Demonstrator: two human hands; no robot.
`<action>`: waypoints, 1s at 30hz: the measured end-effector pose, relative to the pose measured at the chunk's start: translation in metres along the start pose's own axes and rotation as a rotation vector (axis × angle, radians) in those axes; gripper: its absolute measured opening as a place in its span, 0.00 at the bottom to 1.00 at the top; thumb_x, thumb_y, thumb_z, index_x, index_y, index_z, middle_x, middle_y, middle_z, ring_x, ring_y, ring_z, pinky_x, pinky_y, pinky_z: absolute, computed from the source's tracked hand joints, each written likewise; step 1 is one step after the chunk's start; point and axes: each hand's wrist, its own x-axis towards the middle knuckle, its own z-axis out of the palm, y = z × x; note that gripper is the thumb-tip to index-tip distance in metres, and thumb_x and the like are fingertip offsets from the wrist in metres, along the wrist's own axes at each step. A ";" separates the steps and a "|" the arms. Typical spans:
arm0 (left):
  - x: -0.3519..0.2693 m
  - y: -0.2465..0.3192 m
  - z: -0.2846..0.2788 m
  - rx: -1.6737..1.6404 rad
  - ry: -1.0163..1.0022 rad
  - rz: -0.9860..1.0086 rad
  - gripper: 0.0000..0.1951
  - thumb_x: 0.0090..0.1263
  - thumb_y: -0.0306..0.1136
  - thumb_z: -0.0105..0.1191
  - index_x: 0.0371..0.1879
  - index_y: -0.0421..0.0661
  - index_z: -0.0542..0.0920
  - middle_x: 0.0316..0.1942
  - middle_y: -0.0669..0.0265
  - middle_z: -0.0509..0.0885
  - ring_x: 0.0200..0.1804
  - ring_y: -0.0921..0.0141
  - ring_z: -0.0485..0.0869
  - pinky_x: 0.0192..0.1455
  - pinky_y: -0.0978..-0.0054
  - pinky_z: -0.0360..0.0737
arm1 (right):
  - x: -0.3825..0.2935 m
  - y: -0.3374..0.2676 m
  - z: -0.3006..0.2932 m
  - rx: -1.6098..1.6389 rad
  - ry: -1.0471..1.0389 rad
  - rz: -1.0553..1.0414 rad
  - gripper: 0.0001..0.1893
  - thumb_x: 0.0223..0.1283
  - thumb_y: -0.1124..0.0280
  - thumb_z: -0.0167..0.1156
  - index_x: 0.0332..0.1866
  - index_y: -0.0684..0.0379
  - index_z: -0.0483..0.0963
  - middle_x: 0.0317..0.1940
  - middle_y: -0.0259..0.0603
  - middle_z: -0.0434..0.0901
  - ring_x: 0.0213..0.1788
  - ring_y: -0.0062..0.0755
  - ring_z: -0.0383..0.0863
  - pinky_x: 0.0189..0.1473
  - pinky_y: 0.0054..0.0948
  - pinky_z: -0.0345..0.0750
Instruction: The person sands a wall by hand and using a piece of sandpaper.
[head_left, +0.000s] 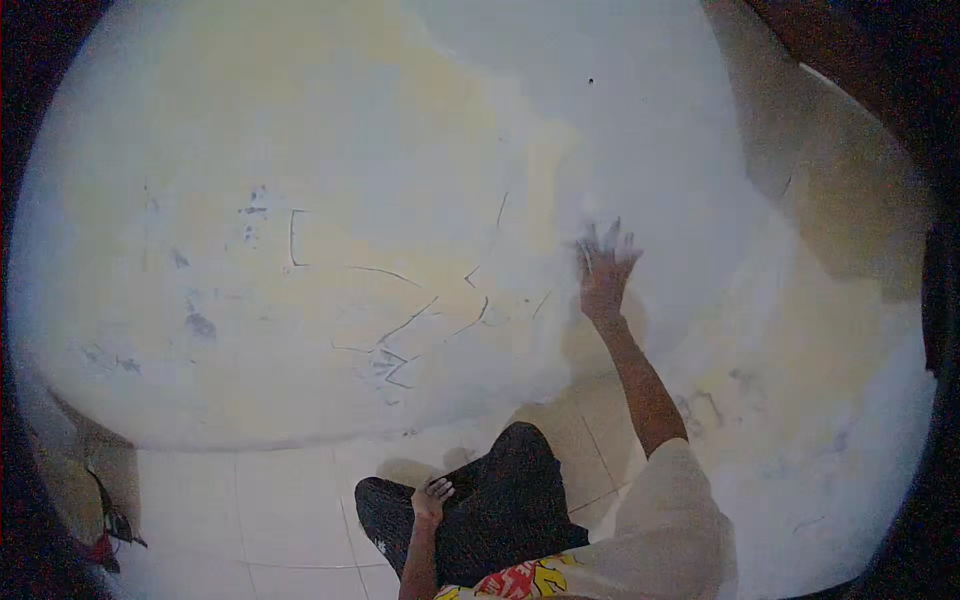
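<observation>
A large pale surface (225, 150), blotched white and yellowish, fills most of the view; it bears dark scribbled lines and smudges. My right hand (606, 277) reaches up over its whiter part on the right, fingers spread and blurred, and nothing shows in it. The fingers look whitish; whether they press on the surface cannot be told. My left hand (433, 499) lies on the thigh of my black trousers (487, 517), fingers slightly bent and apart, with no object seen in it.
Pale floor tiles (285, 510) with thin joints run along the bottom. A small dark and red item (112, 529) is at the lower left, too blurred to name. Brownish shaded areas (847, 210) lie at the right. More dark smudges mark the surface right of my arm.
</observation>
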 end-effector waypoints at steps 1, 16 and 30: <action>0.000 -0.002 0.004 -0.002 -0.002 -0.003 0.22 0.71 0.40 0.39 0.57 0.38 0.62 0.49 0.47 0.73 0.50 0.52 0.76 0.52 0.52 0.77 | -0.005 0.006 0.003 -0.004 0.000 -0.001 0.31 0.63 0.60 0.50 0.71 0.46 0.52 0.71 0.53 0.39 0.70 0.64 0.40 0.66 0.63 0.32; -0.010 0.000 0.027 0.052 0.179 -0.052 0.19 0.72 0.41 0.37 0.52 0.38 0.65 0.46 0.47 0.75 0.47 0.51 0.77 0.51 0.52 0.78 | 0.027 0.001 -0.014 0.113 0.029 -0.033 0.30 0.61 0.68 0.49 0.70 0.43 0.54 0.72 0.49 0.39 0.71 0.63 0.39 0.65 0.65 0.30; -0.002 0.003 0.013 0.060 0.131 -0.054 0.18 0.72 0.42 0.37 0.50 0.39 0.67 0.46 0.47 0.76 0.48 0.52 0.77 0.51 0.52 0.77 | 0.032 -0.015 -0.030 0.140 0.012 -0.008 0.26 0.61 0.65 0.51 0.66 0.42 0.61 0.70 0.58 0.42 0.71 0.65 0.38 0.66 0.63 0.31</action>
